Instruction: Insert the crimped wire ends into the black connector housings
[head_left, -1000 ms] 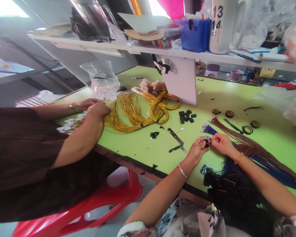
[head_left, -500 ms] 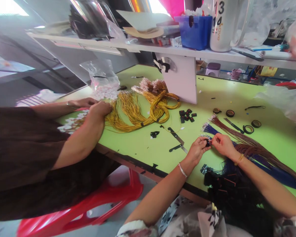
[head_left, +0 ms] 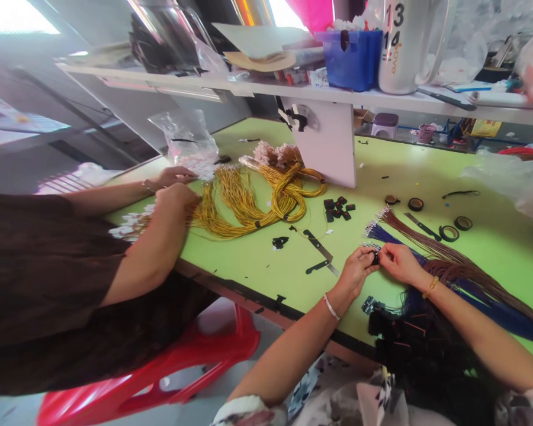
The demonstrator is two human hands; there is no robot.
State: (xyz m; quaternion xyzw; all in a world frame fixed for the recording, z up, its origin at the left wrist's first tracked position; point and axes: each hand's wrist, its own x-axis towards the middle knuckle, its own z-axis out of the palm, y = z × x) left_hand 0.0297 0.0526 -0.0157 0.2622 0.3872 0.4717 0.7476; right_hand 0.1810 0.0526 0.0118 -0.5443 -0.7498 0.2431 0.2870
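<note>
My left hand [head_left: 356, 270] pinches a small black connector housing [head_left: 375, 258] between thumb and fingertips. Right beside it, my right hand [head_left: 398, 264] has its fingers pressed together at the housing; whatever they hold is too small to make out. Blue wires [head_left: 385, 235] with pale metal ends lie just behind my hands. Brown wires [head_left: 408, 228] run alongside them to the right, under my right forearm. Below my hands, a heap of black connector pieces [head_left: 408, 337] spreads over the table's front edge. Several loose black housings [head_left: 337, 209] lie farther back.
At left, a co-worker's hands [head_left: 177, 192] are by yellow wire bundles [head_left: 235, 201] and a plastic bag [head_left: 186, 139] of white connectors. Knives [head_left: 320, 245], another knife [head_left: 421, 226] and tape rolls [head_left: 448, 232] lie on the green table. A loaded shelf [head_left: 266, 89] crosses above; a red stool [head_left: 195, 355] stands below.
The co-worker's far hand has moved toward the white connectors by the bag. My hands stay together at the black housing, with my right fingers slightly shifted.
</note>
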